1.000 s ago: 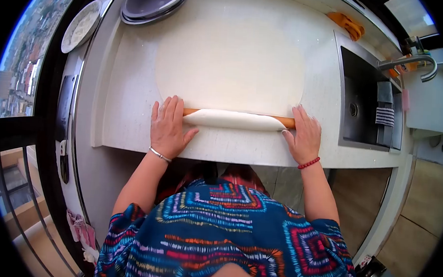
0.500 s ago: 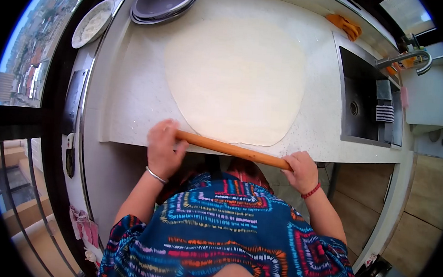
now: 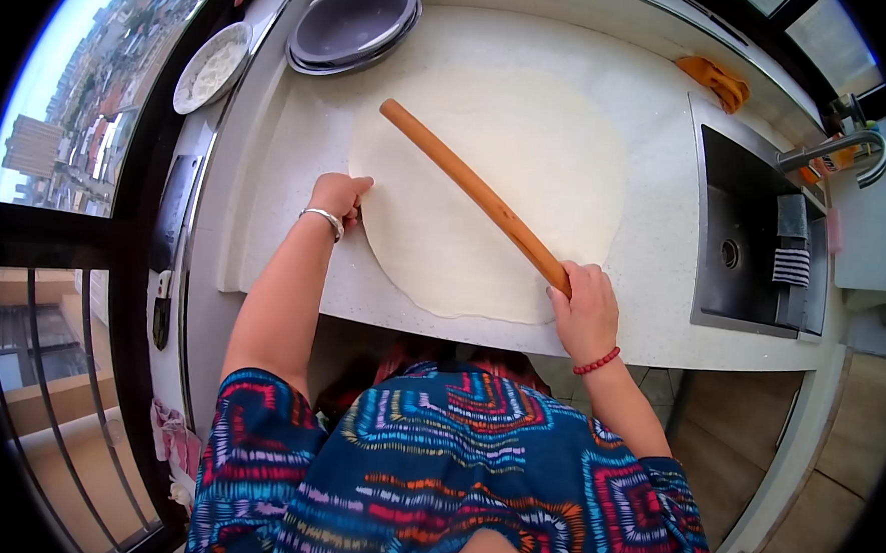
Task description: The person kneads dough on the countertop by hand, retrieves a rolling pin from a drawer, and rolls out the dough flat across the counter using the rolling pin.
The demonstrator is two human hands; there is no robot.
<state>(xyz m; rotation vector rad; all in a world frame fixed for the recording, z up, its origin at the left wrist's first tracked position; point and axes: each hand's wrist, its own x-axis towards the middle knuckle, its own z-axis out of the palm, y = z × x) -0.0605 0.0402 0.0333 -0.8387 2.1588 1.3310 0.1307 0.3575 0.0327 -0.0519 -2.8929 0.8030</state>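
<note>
A wide, thin, pale sheet of dough (image 3: 445, 247) lies flat on the white counter (image 3: 289, 158). My right hand (image 3: 587, 309) is wrapped round the lower end of a long wooden rolling pin (image 3: 478, 188), which slants up and left over the sheet. Whether the pin touches the dough I cannot tell. At the sheet's left edge is my left hand (image 3: 341, 195), its fingers closed together at the dough's rim, with the thumb pointing right; the fingertips are partly hidden.
Stacked grey bowls (image 3: 351, 21) stand at the back left. Farther left are a bowl of flour (image 3: 213, 69) and a cleaver (image 3: 174, 212). On the right are a sink (image 3: 735, 252), a faucet (image 3: 841, 147) and an orange cloth (image 3: 714, 82).
The dough rolled round the pin was laid flat. My left hand has let go of the pin and moved up to the sheet's left edge; the pin now slants steeply in my right hand.
</note>
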